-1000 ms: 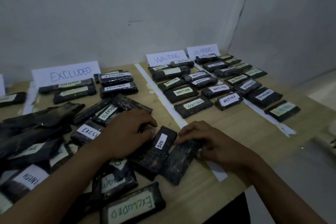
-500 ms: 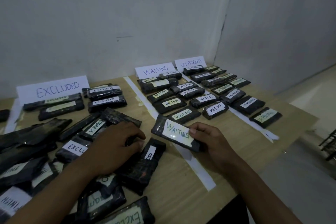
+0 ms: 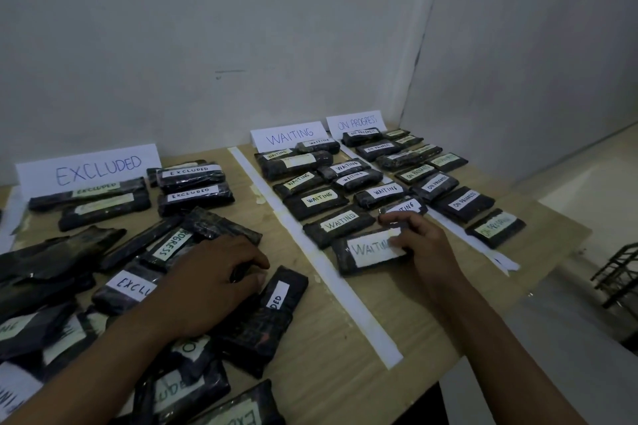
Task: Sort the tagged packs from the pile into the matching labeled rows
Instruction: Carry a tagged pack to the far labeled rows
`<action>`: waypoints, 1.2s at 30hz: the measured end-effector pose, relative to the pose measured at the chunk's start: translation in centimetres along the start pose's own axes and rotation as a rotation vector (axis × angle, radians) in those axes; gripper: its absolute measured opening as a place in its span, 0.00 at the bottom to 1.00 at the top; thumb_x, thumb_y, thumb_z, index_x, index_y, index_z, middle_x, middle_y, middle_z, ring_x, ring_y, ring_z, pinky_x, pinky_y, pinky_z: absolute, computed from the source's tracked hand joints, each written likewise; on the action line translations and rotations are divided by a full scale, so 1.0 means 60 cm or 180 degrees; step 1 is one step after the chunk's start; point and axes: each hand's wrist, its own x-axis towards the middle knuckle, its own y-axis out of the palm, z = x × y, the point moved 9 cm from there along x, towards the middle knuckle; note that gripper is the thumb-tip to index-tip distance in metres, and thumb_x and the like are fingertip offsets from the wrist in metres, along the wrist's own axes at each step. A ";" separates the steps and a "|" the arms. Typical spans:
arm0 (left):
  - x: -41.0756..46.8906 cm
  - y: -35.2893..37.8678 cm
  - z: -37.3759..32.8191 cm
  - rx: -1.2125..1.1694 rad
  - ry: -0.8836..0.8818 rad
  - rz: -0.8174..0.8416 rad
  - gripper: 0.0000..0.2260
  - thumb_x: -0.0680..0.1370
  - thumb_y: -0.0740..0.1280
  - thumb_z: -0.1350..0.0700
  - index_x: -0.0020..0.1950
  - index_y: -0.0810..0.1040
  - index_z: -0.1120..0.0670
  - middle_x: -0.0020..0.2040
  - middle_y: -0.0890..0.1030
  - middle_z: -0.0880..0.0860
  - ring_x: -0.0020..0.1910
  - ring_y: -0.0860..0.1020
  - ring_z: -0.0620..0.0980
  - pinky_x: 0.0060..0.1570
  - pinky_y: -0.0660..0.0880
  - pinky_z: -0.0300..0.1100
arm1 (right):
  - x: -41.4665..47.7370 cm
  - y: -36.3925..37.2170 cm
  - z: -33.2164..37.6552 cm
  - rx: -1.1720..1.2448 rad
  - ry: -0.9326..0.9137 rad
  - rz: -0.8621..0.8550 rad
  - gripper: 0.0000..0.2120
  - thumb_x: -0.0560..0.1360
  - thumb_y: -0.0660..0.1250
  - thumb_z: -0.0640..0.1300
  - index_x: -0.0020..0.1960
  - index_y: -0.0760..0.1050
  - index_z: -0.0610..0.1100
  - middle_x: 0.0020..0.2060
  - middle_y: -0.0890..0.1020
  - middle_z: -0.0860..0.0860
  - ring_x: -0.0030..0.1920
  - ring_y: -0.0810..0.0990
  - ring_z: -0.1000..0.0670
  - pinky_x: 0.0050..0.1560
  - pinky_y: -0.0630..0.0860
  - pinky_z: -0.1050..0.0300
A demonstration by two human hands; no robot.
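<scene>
A black pack tagged WAITING (image 3: 366, 254) lies at the near end of the WAITING row (image 3: 324, 202), right of the white tape strip. My right hand (image 3: 419, 245) holds its right end, fingers curled over the tag. My left hand (image 3: 210, 281) rests palm down on the pile of black packs (image 3: 114, 290) at the left, next to a pack whose tag ends in "DED" (image 3: 272, 310). Paper signs read EXCLUDED (image 3: 89, 166), WAITING (image 3: 288, 136) and ON PROGRESS (image 3: 355, 121), each with packs laid in front.
A white tape strip (image 3: 321, 259) separates the pile side from the WAITING row; a second strip (image 3: 459, 235) borders the ON PROGRESS row (image 3: 438, 176). The table edge runs close on the right. White walls stand behind. A dark wire rack (image 3: 618, 276) stands on the floor.
My right hand picked a pack off the pile, turned its WAITING tag up, and carried it right across the tape strip into the WAITING row. My left hand stayed on the pile.
</scene>
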 end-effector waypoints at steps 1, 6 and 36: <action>-0.001 0.000 -0.002 0.0020 -0.0002 0.0002 0.08 0.75 0.61 0.39 0.51 0.75 0.36 0.51 0.74 0.33 0.53 0.70 0.33 0.51 0.66 0.32 | 0.006 -0.008 -0.002 -0.0123 -0.0007 -0.0056 0.13 0.74 0.62 0.29 0.53 0.78 0.42 0.45 0.82 0.48 0.43 0.81 0.48 0.37 0.79 0.59; -0.001 -0.003 -0.007 0.0070 -0.0037 0.0010 0.08 0.74 0.61 0.41 0.51 0.76 0.37 0.49 0.73 0.32 0.53 0.68 0.30 0.47 0.62 0.26 | 0.006 -0.018 -0.013 -0.1144 -0.0414 -0.0511 0.12 0.75 0.67 0.40 0.56 0.76 0.52 0.49 0.81 0.52 0.48 0.81 0.50 0.48 0.81 0.50; -0.009 -0.020 0.022 -0.0967 -0.0491 -0.0030 0.05 0.78 0.67 0.53 0.53 0.80 0.47 0.50 0.79 0.40 0.47 0.78 0.38 0.50 0.75 0.39 | -0.194 0.270 0.046 -0.2085 -0.2951 0.2033 0.17 0.72 0.72 0.44 0.61 0.79 0.49 0.59 0.78 0.53 0.58 0.74 0.52 0.55 0.71 0.58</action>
